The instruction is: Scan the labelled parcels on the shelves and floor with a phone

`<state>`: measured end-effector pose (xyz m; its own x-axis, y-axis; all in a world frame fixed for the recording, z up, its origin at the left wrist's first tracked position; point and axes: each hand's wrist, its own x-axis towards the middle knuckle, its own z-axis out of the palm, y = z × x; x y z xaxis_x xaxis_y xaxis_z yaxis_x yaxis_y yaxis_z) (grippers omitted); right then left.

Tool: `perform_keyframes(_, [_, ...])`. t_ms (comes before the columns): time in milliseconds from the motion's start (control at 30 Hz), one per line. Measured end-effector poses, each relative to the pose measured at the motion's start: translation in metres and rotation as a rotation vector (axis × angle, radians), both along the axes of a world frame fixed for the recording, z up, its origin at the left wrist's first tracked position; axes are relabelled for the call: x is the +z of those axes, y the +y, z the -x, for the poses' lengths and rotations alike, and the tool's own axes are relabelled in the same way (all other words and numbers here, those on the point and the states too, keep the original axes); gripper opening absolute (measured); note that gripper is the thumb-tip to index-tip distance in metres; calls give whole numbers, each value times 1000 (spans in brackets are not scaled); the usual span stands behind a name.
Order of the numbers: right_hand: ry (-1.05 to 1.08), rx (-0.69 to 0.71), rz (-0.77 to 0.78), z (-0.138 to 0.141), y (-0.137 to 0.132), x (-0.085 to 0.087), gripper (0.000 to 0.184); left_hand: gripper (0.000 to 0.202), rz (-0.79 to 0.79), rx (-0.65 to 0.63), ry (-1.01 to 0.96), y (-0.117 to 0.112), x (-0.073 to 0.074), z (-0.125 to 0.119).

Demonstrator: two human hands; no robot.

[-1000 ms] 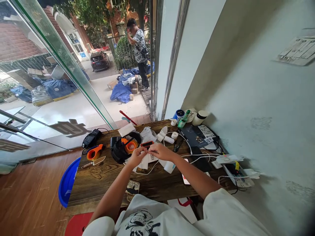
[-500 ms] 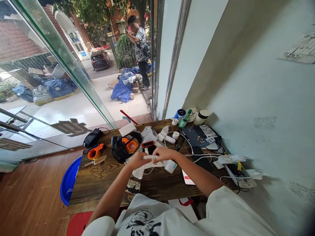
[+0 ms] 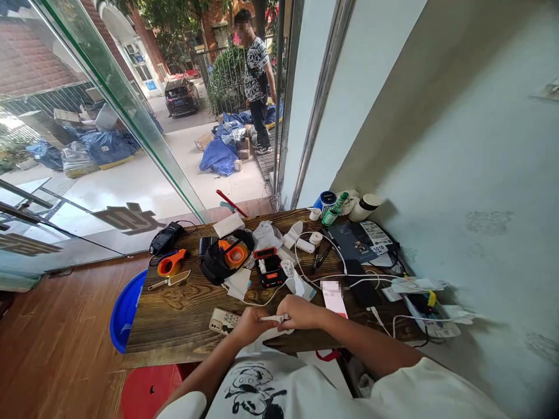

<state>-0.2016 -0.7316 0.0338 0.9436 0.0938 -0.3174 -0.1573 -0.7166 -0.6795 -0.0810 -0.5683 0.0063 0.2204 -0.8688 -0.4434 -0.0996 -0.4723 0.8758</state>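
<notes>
Both my hands are close to my body at the table's front edge, pinching a white strip of label paper (image 3: 274, 318) between them. My left hand (image 3: 251, 327) closes on its left end, and my right hand (image 3: 300, 314) grips the right end. A white piece also hangs below the fingers, partly hidden. Beyond the hands sits a small black-and-red label printer (image 3: 271, 277) with its lid up; printed label paper (image 3: 289, 270) lies at its right side. A phone in a patterned case (image 3: 223, 320) lies just left of my left hand.
On the wooden table (image 3: 174, 326) lie a knife (image 3: 177, 279), an orange tape dispenser (image 3: 171, 263), a black headset (image 3: 216, 265), a lit phone (image 3: 332, 298) and tangled white cables. Bottles (image 3: 332, 214) stand by the wall. Outside the glass, a person (image 3: 257, 75) stands near parcels.
My hands have drawn back from over the printer towards my body, still holding the paper. The printer and lit phone are now uncovered. The person outside has lowered an arm.
</notes>
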Motion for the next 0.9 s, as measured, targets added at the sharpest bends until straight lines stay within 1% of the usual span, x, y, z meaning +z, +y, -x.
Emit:
perform_keyframes(100, [-18, 41, 7, 3, 3, 2, 15, 55, 12, 0, 91, 8, -4, 6])
perform_keyframes(233, [-48, 88, 13, 1, -3, 6, 16, 57, 29, 34, 152, 9, -2, 10])
perform_keyframes(400, [-82, 129, 7, -2, -10, 12, 16, 58, 121, 43, 74, 5, 3, 14])
perform_keyframes(467, [-91, 137, 4, 0, -13, 14, 15, 58, 158, 36, 31, 5, 2, 15])
perform_keyframes(533, [-91, 130, 14, 3, -20, 16, 12, 60, 175, 71, 19, 6, -2, 13])
perform_keyframes(600, [-79, 92, 55, 8, -30, 18, 12, 62, 146, 174, 39, 9, -7, 4])
perform_keyframes(667, [-61, 27, 122, 13, -41, 20, 16, 62, 78, 270, 41, 14, -12, -10])
perform_keyframes(733, [-49, -33, 188, 16, -48, 19, 19, 57, 19, 281, -31, 16, -13, -28])
perform_keyframes(800, [-49, -69, 234, 13, -49, 16, 22, 50, 13, 245, -170, 10, -9, -47])
perform_keyframes(833, [-52, -82, 252, 10, -49, 13, 24, 47, 32, 239, -249, 3, -4, -57])
perform_keyframes(867, [-56, -96, 266, 5, -49, 10, 26, 46, 66, 255, -326, -9, 2, -67])
perform_keyframes(900, [-61, -114, 280, -1, -48, 5, 28, 44, 107, 299, -400, -23, 11, -77])
